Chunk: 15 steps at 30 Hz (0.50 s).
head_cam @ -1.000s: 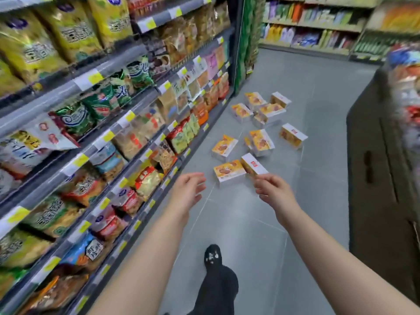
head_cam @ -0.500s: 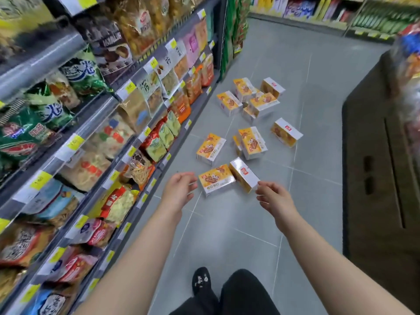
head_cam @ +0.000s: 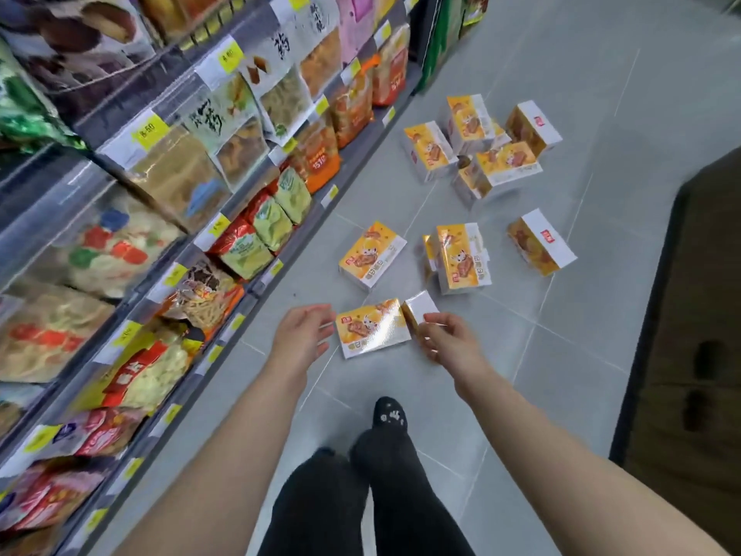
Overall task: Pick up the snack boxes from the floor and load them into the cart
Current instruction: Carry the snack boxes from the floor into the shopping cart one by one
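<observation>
At twelve o'clock from the feet, the nearest snack box lies flat on the grey floor, and both hands have dropped to flank it since a second ago. Left hand hovers open at its nine o'clock edge, holding nothing. Right hand, loosely open, reaches a second box at three o'clock; contact is unclear. Pickup looks imminent; no cart visible.

Bright even overhead light; soft shadows; glare on shelf packets; motion blur, wide-angle edge bending.
</observation>
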{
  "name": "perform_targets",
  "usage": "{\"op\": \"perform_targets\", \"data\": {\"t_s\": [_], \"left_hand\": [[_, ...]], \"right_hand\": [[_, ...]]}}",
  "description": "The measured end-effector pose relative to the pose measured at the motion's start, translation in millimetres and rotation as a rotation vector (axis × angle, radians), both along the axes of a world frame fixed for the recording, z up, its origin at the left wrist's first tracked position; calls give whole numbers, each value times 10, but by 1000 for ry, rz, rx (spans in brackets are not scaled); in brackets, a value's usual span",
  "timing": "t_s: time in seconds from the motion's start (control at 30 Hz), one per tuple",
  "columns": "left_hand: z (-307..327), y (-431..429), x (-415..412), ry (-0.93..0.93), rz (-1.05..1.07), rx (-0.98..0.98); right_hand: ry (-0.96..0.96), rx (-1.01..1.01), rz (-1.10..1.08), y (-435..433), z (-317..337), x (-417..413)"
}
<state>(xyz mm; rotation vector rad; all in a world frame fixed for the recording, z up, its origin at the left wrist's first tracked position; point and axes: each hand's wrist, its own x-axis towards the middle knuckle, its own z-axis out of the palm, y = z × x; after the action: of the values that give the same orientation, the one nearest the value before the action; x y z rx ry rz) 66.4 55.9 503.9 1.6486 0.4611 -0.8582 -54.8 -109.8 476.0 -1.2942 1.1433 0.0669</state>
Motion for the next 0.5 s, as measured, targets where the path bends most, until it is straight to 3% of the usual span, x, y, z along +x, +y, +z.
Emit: {"op": "perform_targets", "data": {"t_s": [0.17,0.37,0.5], "left_hand": [[-989,-476,482,53,-12,37],[-2928,-664,753,110,-87,191],[-4152,-696,855,178,-131,274]], "right_hand": [[89,-14,50,-324,-985,519],[272,-76,93,-472,-2757,805],[283,-104,126,-560,-4059,910]]}}
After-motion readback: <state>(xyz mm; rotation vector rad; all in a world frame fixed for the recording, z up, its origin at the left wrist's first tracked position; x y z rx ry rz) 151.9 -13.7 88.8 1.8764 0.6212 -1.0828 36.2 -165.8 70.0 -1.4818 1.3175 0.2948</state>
